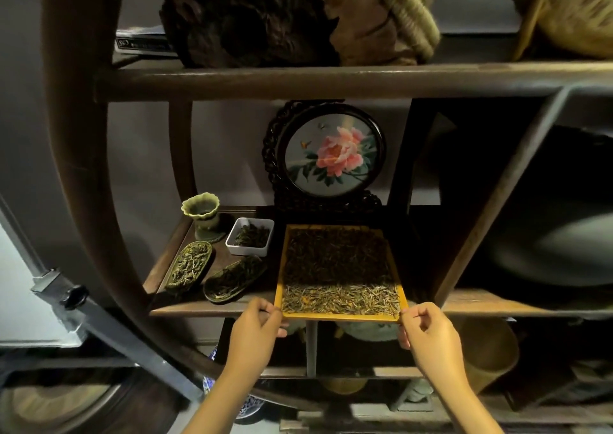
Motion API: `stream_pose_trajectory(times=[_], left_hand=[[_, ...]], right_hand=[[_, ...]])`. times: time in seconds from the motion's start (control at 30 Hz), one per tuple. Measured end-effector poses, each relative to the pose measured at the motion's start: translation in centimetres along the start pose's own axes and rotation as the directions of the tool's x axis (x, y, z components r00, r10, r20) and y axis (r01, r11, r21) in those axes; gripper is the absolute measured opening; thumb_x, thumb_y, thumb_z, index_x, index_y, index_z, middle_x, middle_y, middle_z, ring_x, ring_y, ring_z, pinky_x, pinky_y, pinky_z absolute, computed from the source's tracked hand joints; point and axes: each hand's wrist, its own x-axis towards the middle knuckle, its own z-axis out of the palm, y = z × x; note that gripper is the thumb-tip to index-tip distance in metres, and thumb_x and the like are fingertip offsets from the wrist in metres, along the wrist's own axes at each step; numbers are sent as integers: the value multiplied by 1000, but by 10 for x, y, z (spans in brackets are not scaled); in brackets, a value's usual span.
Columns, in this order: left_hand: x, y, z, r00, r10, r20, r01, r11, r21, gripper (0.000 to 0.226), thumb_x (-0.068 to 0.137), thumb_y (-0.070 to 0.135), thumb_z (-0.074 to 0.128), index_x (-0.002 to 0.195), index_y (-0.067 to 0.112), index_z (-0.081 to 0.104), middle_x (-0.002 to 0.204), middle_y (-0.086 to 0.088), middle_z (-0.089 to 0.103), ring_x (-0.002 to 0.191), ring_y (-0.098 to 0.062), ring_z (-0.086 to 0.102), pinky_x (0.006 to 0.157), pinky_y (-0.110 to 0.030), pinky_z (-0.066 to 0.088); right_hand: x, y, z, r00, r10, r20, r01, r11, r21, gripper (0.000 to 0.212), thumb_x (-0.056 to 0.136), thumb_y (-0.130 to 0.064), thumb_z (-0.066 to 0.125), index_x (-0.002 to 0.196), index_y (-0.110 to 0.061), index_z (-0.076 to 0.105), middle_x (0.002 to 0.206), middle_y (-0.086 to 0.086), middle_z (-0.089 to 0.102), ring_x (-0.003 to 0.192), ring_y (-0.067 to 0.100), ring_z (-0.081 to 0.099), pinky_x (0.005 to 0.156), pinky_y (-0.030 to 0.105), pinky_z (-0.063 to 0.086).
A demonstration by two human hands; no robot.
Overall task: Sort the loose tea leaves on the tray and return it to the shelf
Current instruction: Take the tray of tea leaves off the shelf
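While the dark wooden shelf (212, 307) carried most of the weight, the yellow tray (341, 318) lay flat on it, its far edge close to the stand of the round peony screen (331, 155) and its near edge jutting a little past the shelf's front lip. Inside the tray the tea leaves (338, 257) lay in two bands, the dark ones filling the far part and the pale, thin ones forming a strip along the near edge.

The main risk, judged from this position, was a tilt: with the near edge overhanging, any uneven push or early release could tip the tray forward and spill the pale strip off the front. A hard push could also slide the two bands together and undo the sorting, or knock the tray into the screen's stand. To the left, the white dish (250, 236) and the two oval leaf-filled dishes (189, 266) stood near the tray's side, so a sideways slip could nudge them.

The left hand (255, 330) pinched the near left corner, fingers curled over the rim and thumb underneath. The right hand (428, 334) pinched the near right corner likewise. The tray therefore lay wholly ahead of both grips, held only at its nearest corners.
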Motion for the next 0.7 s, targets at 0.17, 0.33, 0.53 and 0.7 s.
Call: stream_pose_trajectory(times=[0.17,0.33,0.53,0.7], left_hand=[[-15,-12,-5,999,-30,18,31,997,-76,10,95,10,55,85,6,55,73,-11,73,63,-22,68,76,-45,56],[-33,-30,-13,999,-46,24,49,991,-124,10,95,3,53,85,2,54,62,-10,71,65,-23,72,66,-35,55],[-43,-46,-22,992,-66,107,79,989,-123,9,96,0,50,87,0,52,65,-16,72,66,-27,72,71,-43,54],[-34,-39,-24,987,-55,152,72,991,-109,10,97,4,51,88,1,54,61,-7,70,61,-27,70,70,-43,58]], right_hand=[[-19,4,-8,997,43,59,-44,999,23,13,89,-18,58,76,-14,58,57,6,65,51,11,64,58,33,54],[-42,7,-15,993,76,85,-81,996,47,14,89,-13,61,75,-11,58,58,10,66,50,16,63,52,30,51],[-55,6,-31,981,113,157,-130,986,108,10,89,-6,60,79,-3,61,58,14,65,44,13,60,46,22,48],[-50,8,-34,956,175,234,-222,956,193,15,90,-9,61,83,4,58,57,19,62,47,24,60,50,35,52]])
